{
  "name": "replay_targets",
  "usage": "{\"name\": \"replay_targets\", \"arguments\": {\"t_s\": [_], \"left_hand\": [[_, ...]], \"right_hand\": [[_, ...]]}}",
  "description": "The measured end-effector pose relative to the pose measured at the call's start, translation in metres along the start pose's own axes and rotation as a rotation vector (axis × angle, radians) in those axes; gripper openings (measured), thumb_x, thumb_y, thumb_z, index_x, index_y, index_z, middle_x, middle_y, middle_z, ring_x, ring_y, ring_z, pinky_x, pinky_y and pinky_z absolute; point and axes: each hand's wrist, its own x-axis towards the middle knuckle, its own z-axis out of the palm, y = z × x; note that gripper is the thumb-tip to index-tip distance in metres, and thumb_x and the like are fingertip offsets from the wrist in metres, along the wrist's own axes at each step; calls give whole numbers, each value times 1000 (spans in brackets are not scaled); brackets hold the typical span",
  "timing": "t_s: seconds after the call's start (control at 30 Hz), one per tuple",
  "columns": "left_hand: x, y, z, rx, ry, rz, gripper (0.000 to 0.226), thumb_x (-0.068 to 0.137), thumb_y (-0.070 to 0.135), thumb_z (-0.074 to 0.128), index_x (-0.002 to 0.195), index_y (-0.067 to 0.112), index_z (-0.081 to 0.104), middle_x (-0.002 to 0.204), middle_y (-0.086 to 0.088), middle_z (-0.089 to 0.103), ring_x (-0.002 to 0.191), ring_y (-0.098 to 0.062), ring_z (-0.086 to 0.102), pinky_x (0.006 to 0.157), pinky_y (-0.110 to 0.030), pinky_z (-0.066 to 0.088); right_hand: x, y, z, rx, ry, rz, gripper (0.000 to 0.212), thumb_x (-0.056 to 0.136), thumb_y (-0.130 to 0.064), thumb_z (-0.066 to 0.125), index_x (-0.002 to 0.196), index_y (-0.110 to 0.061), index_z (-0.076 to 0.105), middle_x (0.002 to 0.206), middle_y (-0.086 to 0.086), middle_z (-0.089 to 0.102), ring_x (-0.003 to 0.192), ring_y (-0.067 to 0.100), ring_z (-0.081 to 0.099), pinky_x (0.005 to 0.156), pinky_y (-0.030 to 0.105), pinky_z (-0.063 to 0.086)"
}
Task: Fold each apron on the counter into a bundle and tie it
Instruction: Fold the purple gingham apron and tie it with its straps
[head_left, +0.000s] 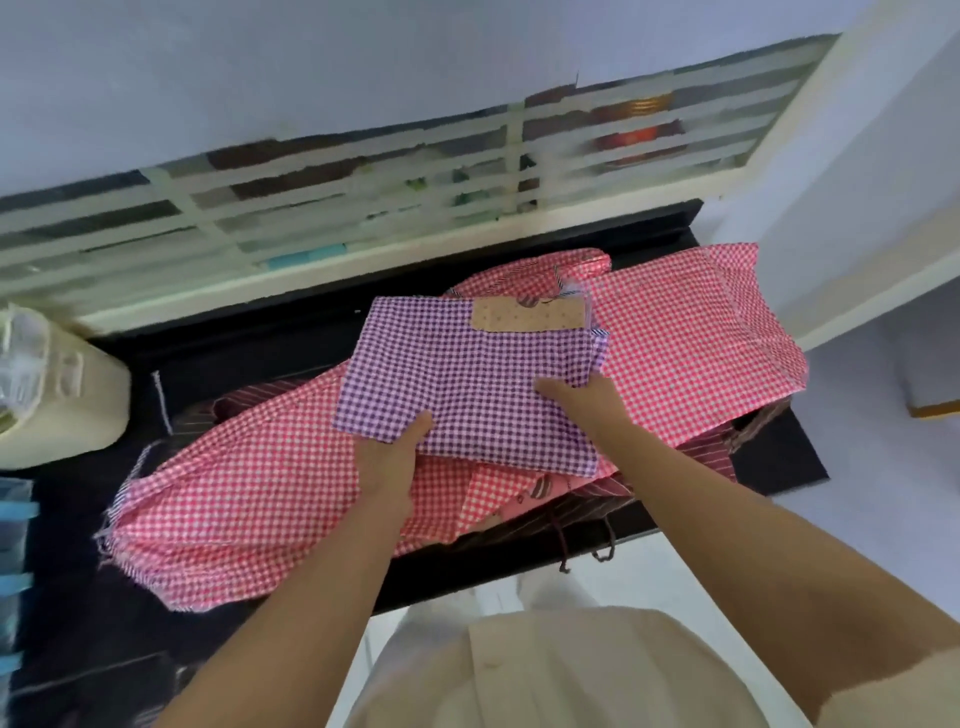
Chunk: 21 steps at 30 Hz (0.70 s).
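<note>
Pinching the purple apron (467, 384) at its near edge, left hand (393, 453) and right hand (577, 401) hold it, apparently raised.

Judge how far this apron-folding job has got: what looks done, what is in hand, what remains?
Done: the purple checked apron is folded into a flat rectangle; no tied bundle shows. In hand: the left hand and right hand grip its edges. Left: tying it, then the pink checked apron and the striped apron lying spread beneath.

Purple check apron (467, 374): one. Hands: two, left hand (389, 460), right hand (584, 410). Cream container (67, 395): one.
</note>
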Motion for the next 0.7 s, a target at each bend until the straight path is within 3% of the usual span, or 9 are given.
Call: {"name": "replay_targets", "arguments": {"t_s": [0.07, 0.13, 0.2, 0.27, 0.37, 0.43, 0.53, 0.63, 0.7], "left_hand": [[7, 7, -16, 73, 152, 144, 84, 81, 28, 78, 148, 10, 29, 135, 6, 39, 125, -13, 40, 106, -27, 32], [22, 11, -33, 261, 184, 274, 74, 79, 49, 75, 137, 14, 46, 136, -2, 48, 126, -23, 46, 111, -41, 36], [42, 8, -46, 416, 64, 336, 57, 72, 74, 64, 102, 26, 67, 112, -2, 65, 110, -28, 58, 102, -53, 45], [60, 1, -49, 461, 34, 373, 55, 70, 84, 56, 75, 30, 65, 88, -2, 69, 95, -32, 62, 91, -56, 50], [54, 18, -41, 477, 30, 510, 48, 81, 75, 53, 68, 29, 60, 84, -6, 68, 88, -36, 63, 85, -56, 52], [47, 24, -36, 499, -19, 585, 45, 88, 64, 51, 77, 22, 64, 83, -3, 69, 80, -30, 65, 82, -51, 53], [49, 20, -38, 674, -109, 547, 55, 93, 63, 45, 93, 13, 69, 87, -4, 70, 80, -24, 65, 84, -47, 52], [55, 20, -46, 854, -76, 681, 51, 96, 57, 45, 68, 16, 58, 62, 0, 57, 58, -19, 53, 71, -43, 49], [61, 24, -53, 978, -9, 779, 48, 97, 50, 46, 61, 18, 50, 53, 2, 48, 51, -17, 44, 63, -40, 43]], "right_hand": [[-6, 2, -9, -41, -90, 53, 71, 75, -27, 82, 135, -6, 50, 130, 4, 59, 117, 27, 58, 95, 39, 48], [-15, 6, -18, -1, -169, 98, 60, 83, -13, 74, 136, -4, 47, 132, 4, 57, 120, 27, 55, 93, 37, 45], [-22, 14, -19, 37, -185, 93, 50, 92, -10, 63, 138, -5, 46, 137, 9, 55, 124, 30, 53, 94, 38, 43], [-28, 22, -14, 96, -144, 62, 43, 97, -15, 57, 138, -9, 47, 139, 11, 55, 124, 31, 54, 102, 41, 43], [-36, 35, -8, 276, -76, 38, 39, 98, -15, 53, 137, -13, 47, 134, 8, 58, 122, 30, 56, 106, 54, 43], [-42, 44, -4, 365, -16, 41, 40, 98, -12, 53, 137, -11, 46, 127, 4, 60, 122, 29, 56, 107, 53, 43], [-43, 56, -1, 443, 51, 66, 43, 98, -11, 53, 140, -7, 44, 124, 2, 58, 124, 29, 53, 107, 48, 43], [-40, 58, 1, 400, 115, 68, 40, 99, -13, 52, 138, -6, 47, 127, 3, 58, 117, 24, 55, 106, 47, 43], [-37, 59, 3, 244, 188, 62, 36, 100, -20, 51, 133, -6, 52, 127, 4, 60, 114, 24, 58, 104, 44, 47]]}}
